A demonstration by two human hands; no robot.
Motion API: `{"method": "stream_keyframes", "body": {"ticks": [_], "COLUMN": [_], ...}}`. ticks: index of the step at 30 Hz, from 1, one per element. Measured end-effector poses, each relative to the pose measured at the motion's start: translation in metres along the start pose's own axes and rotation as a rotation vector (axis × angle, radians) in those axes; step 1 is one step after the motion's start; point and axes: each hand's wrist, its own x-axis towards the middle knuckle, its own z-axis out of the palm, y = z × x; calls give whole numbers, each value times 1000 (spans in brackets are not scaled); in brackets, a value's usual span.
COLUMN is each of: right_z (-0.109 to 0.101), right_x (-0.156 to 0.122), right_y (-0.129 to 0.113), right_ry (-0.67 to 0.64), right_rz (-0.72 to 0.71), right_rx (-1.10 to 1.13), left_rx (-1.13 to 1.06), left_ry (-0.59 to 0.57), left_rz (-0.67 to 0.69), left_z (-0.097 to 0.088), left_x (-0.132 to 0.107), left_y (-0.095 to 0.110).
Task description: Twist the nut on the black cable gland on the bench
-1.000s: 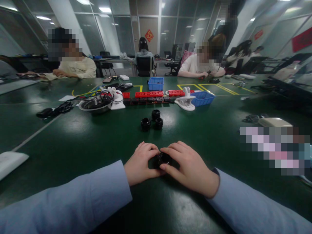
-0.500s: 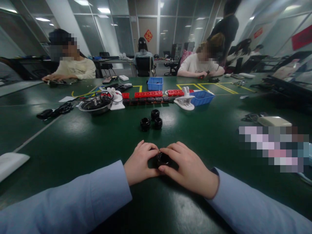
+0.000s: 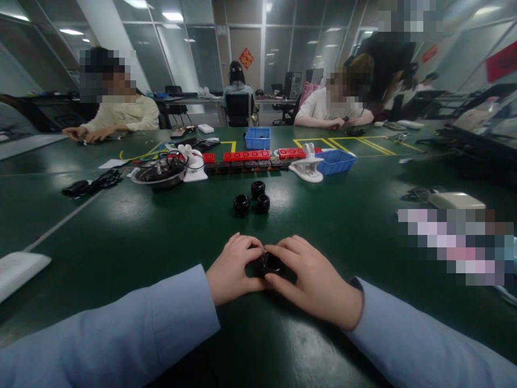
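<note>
Head view: the person's two hands meet low on the green table [image 3: 161,237], at 6 o'clock in the frame, both in light blue sleeves. The left hand [image 3: 233,268] and right hand [image 3: 313,279] close on one small black ring [image 3: 271,263], which sits between them on or just above the tabletop; which of the two cannot be told. The left fingers curl together against the ring's 9 o'clock side, and the right thumb and forefinger clamp it from 3 o'clock, the other right fingers lying together over the top. At 12 o'clock from the hands, apart from them, three more rings [image 3: 241,205] stand in a tight cluster, touching or nearly so. Beyond these, a row of red blocks [image 3: 246,156] runs across the table, with a blue bin [image 3: 258,138] behind it. At 11 o'clock from the hands are a metal bowl [image 3: 158,175] full of wires and, just beside it, a white stand [image 3: 194,164]. At 1 o'clock lie a white clamp [image 3: 307,168] and a blue tray [image 3: 337,161], touching each other. A black cable [image 3: 92,182] lies at 10 o'clock, and a white slab [image 3: 18,269] sits at the 9 o'clock edge. Two co-workers sit at the table's far side, their hands on it.
</note>
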Motion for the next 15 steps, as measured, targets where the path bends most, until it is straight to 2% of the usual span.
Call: {"method": "stream_keyframes", "body": {"ticks": [6, 12, 15], "right_z": [0, 0, 0], "right_x": [0, 1, 0], "right_y": [0, 2, 0], "right_ry": [-11, 3, 30], "right_rz": [-19, -97, -83], "right_rx": [18, 64, 53], "left_rx": [-8, -11, -10], "left_ry": [-6, -8, -17], "left_rz": [-12, -9, -2], "left_z": [-1, 0, 1], "left_x": [0, 1, 1], "left_y": [2, 1, -1]}}
